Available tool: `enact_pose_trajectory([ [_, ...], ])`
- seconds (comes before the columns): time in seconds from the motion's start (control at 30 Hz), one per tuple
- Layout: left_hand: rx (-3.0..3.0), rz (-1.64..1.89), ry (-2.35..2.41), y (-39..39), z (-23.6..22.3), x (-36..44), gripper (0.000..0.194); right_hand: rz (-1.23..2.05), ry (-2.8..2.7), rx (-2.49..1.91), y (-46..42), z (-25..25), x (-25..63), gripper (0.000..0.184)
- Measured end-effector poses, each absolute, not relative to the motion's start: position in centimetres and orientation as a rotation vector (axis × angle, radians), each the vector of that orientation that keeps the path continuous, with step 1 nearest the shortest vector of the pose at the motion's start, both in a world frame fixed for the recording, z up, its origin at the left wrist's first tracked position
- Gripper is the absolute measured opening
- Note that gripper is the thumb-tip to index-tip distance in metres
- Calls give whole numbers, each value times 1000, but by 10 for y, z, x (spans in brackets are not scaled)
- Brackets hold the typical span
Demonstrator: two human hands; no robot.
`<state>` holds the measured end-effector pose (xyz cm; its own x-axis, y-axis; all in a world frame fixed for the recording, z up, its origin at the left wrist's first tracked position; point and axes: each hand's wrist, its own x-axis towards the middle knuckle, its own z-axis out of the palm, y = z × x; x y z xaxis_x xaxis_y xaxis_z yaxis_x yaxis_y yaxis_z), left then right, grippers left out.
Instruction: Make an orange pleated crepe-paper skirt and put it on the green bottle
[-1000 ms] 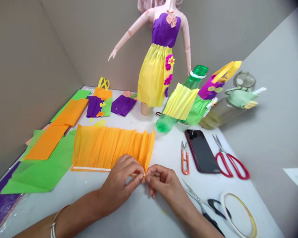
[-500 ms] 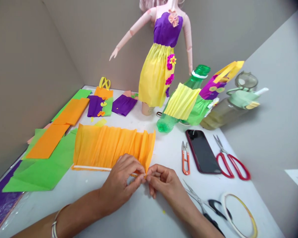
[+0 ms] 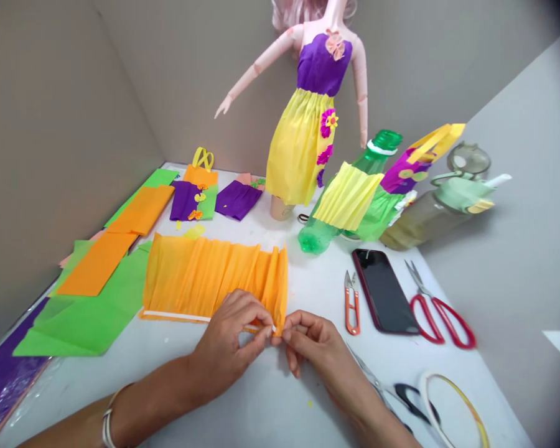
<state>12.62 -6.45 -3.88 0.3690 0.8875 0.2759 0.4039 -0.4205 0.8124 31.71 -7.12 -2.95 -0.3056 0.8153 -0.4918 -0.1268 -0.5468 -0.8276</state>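
A pleated orange crepe paper sheet (image 3: 210,277) lies on the white table, with a white tape strip (image 3: 175,316) along its near edge. My left hand (image 3: 231,345) pinches the sheet's near right corner, fingers closed. My right hand (image 3: 310,342) pinches the same corner from the right, touching the left fingertips. The last pleat on the right stands up from the table.
Orange (image 3: 116,239), green (image 3: 86,314) and purple (image 3: 4,373) paper sheets lie at left. A doll (image 3: 308,118) in a paper dress stands at the back by a green bottle (image 3: 350,193). A phone (image 3: 385,289), orange snips (image 3: 351,302), red scissors (image 3: 441,308), black scissors (image 3: 404,398) and a tape roll (image 3: 452,410) lie at right.
The view has shifted slightly, so everything sits a bit further right and lower. The right edge pleat of the orange paper is gathered closer and stands more upright. Both hands keep their pinch.
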Motion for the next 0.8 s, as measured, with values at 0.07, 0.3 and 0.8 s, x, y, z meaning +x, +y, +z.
enact_pose_trajectory([
  [0.07,1969,955,1120,-64,-39,125,10,1915,-896,-1287,-71,-29,317,30],
  [0.3,1865,965,1192,-58,-41,121,11,1915,-876,-1281,-72,-31,317,35],
  [0.8,1656,881,1508,-49,-16,65,16,1902,-835,-1296,-72,-31,323,38],
])
